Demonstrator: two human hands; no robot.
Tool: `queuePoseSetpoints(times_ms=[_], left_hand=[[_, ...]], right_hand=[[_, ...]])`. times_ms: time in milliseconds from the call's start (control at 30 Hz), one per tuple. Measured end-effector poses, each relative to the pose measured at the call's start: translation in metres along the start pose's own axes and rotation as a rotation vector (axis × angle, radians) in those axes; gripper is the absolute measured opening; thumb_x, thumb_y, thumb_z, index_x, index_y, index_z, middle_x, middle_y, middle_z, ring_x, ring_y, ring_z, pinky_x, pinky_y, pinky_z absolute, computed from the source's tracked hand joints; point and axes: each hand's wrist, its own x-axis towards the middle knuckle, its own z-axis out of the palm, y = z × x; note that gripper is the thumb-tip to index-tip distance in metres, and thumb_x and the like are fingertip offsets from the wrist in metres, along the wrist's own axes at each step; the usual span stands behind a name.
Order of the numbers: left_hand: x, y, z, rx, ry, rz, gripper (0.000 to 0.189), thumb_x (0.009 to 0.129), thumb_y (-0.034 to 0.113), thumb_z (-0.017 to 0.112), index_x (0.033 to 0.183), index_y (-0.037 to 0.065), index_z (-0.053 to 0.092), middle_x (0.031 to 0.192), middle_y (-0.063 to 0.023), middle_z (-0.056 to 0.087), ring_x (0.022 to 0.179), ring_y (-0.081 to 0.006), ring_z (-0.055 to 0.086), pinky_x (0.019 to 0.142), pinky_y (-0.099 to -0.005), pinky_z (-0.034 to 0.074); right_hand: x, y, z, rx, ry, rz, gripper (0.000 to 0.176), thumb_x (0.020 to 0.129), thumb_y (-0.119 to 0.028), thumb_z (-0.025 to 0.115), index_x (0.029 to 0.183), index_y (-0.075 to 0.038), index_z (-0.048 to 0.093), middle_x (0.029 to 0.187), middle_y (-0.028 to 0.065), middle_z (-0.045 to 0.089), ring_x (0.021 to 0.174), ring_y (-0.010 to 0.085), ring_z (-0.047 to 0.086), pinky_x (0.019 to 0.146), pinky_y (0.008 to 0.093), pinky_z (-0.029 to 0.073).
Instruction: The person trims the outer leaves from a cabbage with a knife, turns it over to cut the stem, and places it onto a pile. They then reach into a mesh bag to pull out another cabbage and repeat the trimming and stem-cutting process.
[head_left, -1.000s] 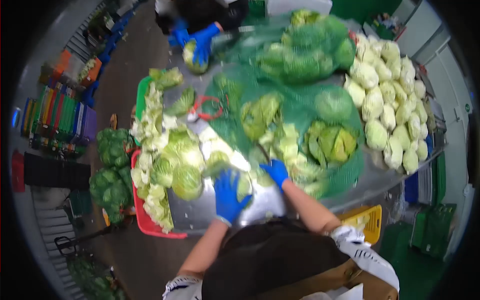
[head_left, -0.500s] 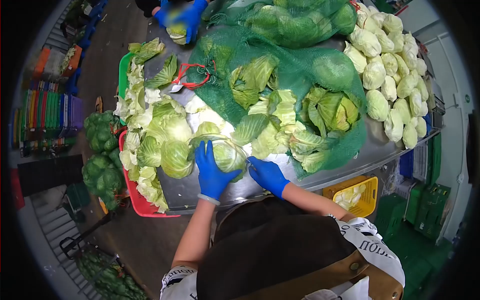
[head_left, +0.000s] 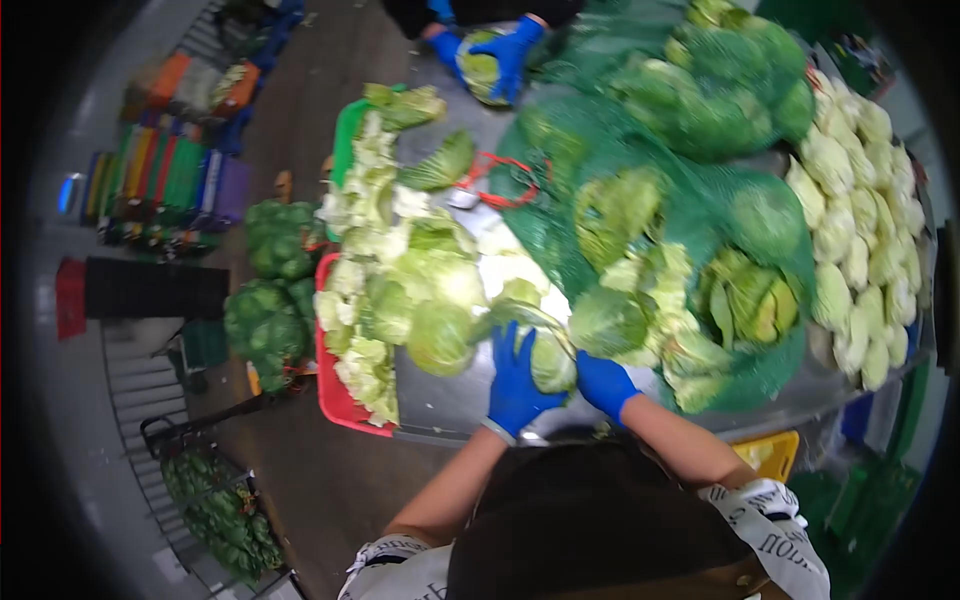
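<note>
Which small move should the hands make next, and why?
Probably turn the cabbage slightly, to bring its outer leaf nearer the right hand. That leaf seems to stick out on the far left, by the fingers of the left hand, while the right hand is at the opposite side.

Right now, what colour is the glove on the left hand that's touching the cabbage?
Blue. The left glove shows best in the head view.

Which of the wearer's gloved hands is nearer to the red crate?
Left. The left hand is spread against the near cabbage, on the side toward the red crate; the right hand is farther off, at the cabbage's right side.
</note>
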Motion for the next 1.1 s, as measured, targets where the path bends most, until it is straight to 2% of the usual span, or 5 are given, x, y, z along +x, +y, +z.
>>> queuePoseSetpoints(times_ms=[367,667,833,1000,1100], left_hand=[[0.02,0.004,-0.016,0.083,-0.063,0.014,0.114,0.05,0.041,0.088,0.143,0.01,0.029,0.148,-0.0235,0.022,0.137,-0.0482,0.016,0.111,-0.0526,0.023],[0.085,-0.059,-0.038,-0.172,-0.161,-0.134,0.112,0.054,0.044,0.089,0.137,-0.004,0.03,0.136,-0.0242,0.036,0.127,-0.0378,0.036,0.109,-0.0424,0.031],[0.048,-0.028,-0.03,-0.035,-0.172,0.046,0.122,0.049,0.043,0.09,0.145,0.007,0.024,0.148,-0.0256,0.017,0.139,-0.0432,0.015,0.114,-0.0502,0.019],[-0.002,-0.071,-0.024,-0.277,0.099,0.023,0.123,0.053,0.031,0.091,0.146,0.0,0.017,0.149,-0.0263,0.018,0.14,-0.0372,0.019,0.114,-0.0448,0.021],[-0.023,-0.055,0.004,-0.659,0.439,-0.394,0.112,0.06,0.018,0.089,0.145,-0.003,0.019,0.144,-0.0216,0.029,0.13,-0.0299,0.035,0.107,-0.0383,0.034]], right_hand=[[-0.027,-0.01,-0.013,-0.055,-0.006,0.068,0.017,0.086,-0.008,0.044,0.101,0.0,0.05,0.079,0.0227,0.065,0.072,0.0395,0.065,0.064,0.0501,0.051],[0.045,-0.001,0.005,-0.249,0.163,-0.001,0.019,0.089,-0.008,0.042,0.104,0.0,0.051,0.083,0.0197,0.066,0.073,0.0349,0.067,0.063,0.0447,0.054],[0.048,0.021,0.033,-0.107,0.022,0.148,0.025,0.091,-0.017,0.044,0.106,0.001,0.051,0.088,0.0232,0.066,0.078,0.0376,0.066,0.069,0.0497,0.052],[0.029,-0.023,-0.027,0.365,-0.279,0.384,0.03,0.086,-0.017,0.045,0.109,0.001,0.053,0.097,0.0262,0.065,0.09,0.0406,0.064,0.079,0.0494,0.05],[0.031,-0.002,0.029,0.165,0.002,0.15,0.032,0.083,-0.02,0.049,0.107,0.0,0.052,0.092,0.0263,0.064,0.089,0.0422,0.062,0.08,0.0505,0.049]])
